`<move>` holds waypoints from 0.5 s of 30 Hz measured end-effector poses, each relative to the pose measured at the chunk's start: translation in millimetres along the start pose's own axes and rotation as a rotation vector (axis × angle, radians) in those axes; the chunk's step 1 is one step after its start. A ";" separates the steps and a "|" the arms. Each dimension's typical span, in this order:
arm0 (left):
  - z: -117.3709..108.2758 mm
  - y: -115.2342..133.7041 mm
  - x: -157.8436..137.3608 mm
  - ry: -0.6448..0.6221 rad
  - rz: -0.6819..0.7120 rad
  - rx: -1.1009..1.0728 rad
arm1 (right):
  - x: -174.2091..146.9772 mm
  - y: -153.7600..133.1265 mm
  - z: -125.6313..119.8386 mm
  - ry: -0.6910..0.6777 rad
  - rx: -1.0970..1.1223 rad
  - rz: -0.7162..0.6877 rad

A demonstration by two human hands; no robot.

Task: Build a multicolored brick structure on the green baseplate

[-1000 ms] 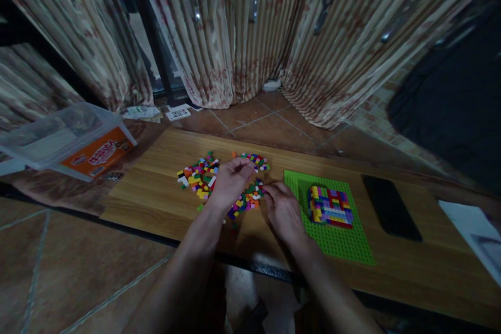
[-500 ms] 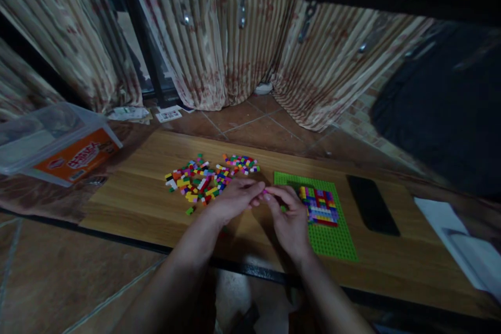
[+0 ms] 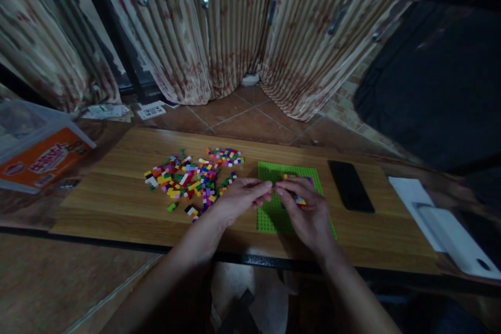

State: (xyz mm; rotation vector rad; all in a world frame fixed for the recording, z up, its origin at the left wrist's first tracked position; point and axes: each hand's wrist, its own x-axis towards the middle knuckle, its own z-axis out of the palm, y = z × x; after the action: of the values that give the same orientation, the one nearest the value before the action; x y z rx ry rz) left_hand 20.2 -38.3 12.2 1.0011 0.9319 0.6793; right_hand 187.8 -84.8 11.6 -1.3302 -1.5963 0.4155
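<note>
My right hand [image 3: 309, 211] is closed in a pinch on a small magenta toy brick [image 3: 278, 188], just above the green baseplate [image 3: 270, 219]. My left hand [image 3: 245, 197] is closed too, thumb against fingers, with its fingertips a short way left of that brick. Whatever it may hold is hidden. On the baseplate, a multicoloured patch of bricks [image 3: 300, 200] shows in part beneath my right hand, which covers most of it. Many loose bricks [image 3: 188, 178] of mixed colours are spread over the wooden board, left of my left hand.
A dark phone [image 3: 351, 186] lies right of the baseplate. Farther right are a white sheet [image 3: 410, 201] and a white device [image 3: 456, 237]. A clear plastic tub [image 3: 43, 159] with an orange label stands at the far left. Striped curtains [image 3: 235, 36] hang behind the board.
The view has turned to the right, so things sit farther left. My right hand has moved over the brick patch and covers more of it. The fingertips of both hands have drawn slightly apart.
</note>
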 end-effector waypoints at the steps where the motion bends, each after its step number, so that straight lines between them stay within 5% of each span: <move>1: 2.3 -0.8 1.1 0.009 0.004 0.018 | 0.7 4.0 -8.9 0.069 0.015 0.020; 5: 8.5 -8.1 7.3 0.030 0.038 0.159 | -0.3 21.4 -36.2 0.191 0.033 0.148; 15: 21.3 -26.6 18.4 -0.027 0.163 0.465 | -19.3 36.4 -27.0 -0.109 -0.192 0.051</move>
State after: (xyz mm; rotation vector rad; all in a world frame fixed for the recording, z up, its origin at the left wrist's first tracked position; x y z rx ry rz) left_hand 49.1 -42.1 -13.3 1.5067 1.0154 0.5930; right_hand 228.8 -97.9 -12.4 -1.5181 -1.7299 0.3792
